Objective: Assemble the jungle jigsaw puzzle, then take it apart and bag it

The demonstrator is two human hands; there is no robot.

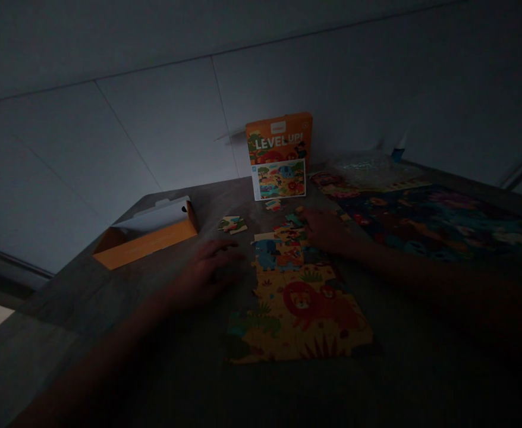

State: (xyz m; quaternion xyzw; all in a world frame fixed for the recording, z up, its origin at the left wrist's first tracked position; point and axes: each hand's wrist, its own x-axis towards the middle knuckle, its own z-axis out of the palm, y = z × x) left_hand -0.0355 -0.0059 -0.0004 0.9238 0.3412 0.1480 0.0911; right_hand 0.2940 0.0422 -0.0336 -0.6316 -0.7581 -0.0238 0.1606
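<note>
Puzzle: half-built animal jigsaw (299, 309) lies flat at lower centre of the frame on a dim grey table (421, 368).
Handling: thin card pieces, judged light, stiff and easily bent; best pinched by the edges.
Left hand (211, 267): palm down, fingers spread and flat on the table, just left of the jigsaw.
Right hand (326, 230): fingers curled over loose pieces (293, 223) at its upper edge; whether they grip one cannot be told.
Background: orange box (279, 156) upright at upper centre; box tray (147, 235) at left.
</note>
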